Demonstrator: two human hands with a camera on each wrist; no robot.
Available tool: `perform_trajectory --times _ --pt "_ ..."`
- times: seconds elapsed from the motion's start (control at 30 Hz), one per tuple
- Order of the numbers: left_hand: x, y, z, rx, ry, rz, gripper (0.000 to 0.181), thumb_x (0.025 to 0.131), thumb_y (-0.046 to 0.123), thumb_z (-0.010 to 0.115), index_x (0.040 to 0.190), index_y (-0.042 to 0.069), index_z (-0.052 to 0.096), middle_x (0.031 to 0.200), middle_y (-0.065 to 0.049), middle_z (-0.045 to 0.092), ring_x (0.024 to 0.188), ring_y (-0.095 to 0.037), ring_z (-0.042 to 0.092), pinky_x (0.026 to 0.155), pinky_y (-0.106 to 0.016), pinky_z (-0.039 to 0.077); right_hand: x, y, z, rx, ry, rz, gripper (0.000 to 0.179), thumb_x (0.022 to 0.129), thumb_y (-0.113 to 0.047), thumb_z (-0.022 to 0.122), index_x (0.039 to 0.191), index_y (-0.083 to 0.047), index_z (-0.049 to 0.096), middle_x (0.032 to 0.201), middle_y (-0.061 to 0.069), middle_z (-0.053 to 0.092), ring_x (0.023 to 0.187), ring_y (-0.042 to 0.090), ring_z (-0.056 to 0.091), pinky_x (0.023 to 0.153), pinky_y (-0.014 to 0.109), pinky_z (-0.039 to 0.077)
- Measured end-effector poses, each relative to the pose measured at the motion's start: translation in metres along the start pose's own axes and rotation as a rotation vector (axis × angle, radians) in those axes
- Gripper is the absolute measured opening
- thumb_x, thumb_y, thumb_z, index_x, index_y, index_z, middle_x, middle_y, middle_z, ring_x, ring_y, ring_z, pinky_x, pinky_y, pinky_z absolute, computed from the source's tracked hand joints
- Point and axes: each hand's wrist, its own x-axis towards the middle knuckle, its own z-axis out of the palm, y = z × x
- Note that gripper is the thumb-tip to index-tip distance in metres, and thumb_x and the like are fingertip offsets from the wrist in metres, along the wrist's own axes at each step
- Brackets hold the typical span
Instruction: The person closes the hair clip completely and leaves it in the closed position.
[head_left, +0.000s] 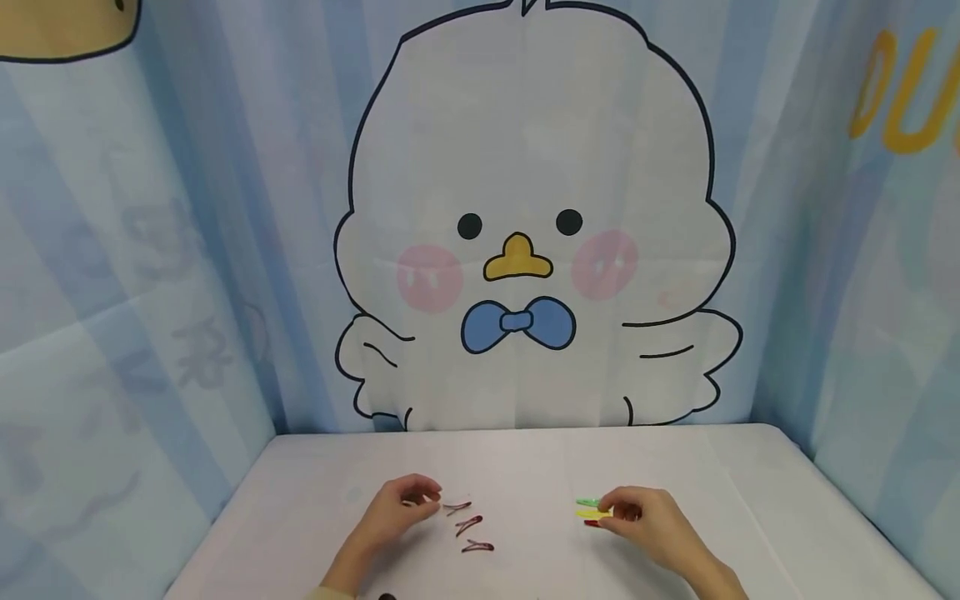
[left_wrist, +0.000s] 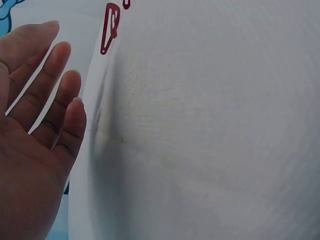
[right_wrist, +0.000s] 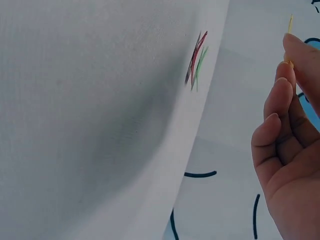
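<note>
Left hand empty, right hand pinching a yellow clip, as seen from my remote station.
In the head view I see the left hand, fingers loose and apart, near three red clips; the left wrist view shows only two. The right wrist view shows me the yellow clip raised apart from the green clip and red clip, which the head view crowds together. White table; pale blue curtain with printed chick behind.
</note>
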Motion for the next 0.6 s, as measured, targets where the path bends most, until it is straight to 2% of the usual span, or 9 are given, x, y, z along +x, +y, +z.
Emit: perform_trajectory --times 0.1,0.3,0.47,0.6 --pt "0.002 -0.004 0.000 0.005 -0.007 0.003 0.019 0.089 0.010 0.076 0.105 0.003 0.070 0.095 -0.002 0.068 0.083 -0.019 0.059 0.070 -0.031 0.049 0.001 0.004 0.000 -0.007 -0.013 0.024 0.014 0.080 -0.011 0.084 0.089 -0.014 0.074 0.071 -0.007 0.056 0.064 0.006 0.050 0.058 0.024 0.044" --pt "0.007 -0.005 0.001 0.026 -0.014 -0.014 0.017 0.088 0.009 0.076 0.104 0.004 0.071 0.095 -0.002 0.068 0.083 -0.018 0.059 0.072 -0.032 0.049 0.003 0.009 -0.003 -0.018 -0.098 0.143 0.011 0.083 -0.010 0.082 0.090 -0.012 0.073 0.073 -0.004 0.056 0.067 0.012 0.050 0.058 0.026 0.043" --pt "0.012 -0.004 0.000 0.036 -0.018 -0.001 0.016 0.088 0.007 0.076 0.103 0.004 0.071 0.095 -0.002 0.068 0.083 -0.018 0.058 0.074 -0.033 0.049 0.005 0.015 -0.004 -0.011 -0.154 0.137 0.011 0.083 -0.011 0.082 0.089 -0.013 0.073 0.075 -0.003 0.056 0.069 0.015 0.051 0.059 0.026 0.043" --pt "0.013 -0.007 0.001 0.048 -0.046 -0.014 0.016 0.087 0.007 0.076 0.103 0.005 0.071 0.095 -0.001 0.068 0.082 -0.017 0.057 0.073 -0.033 0.047 0.003 0.021 -0.002 0.004 -0.215 0.126 0.011 0.083 -0.011 0.082 0.088 -0.012 0.073 0.074 -0.003 0.055 0.068 0.012 0.049 0.059 0.026 0.040"
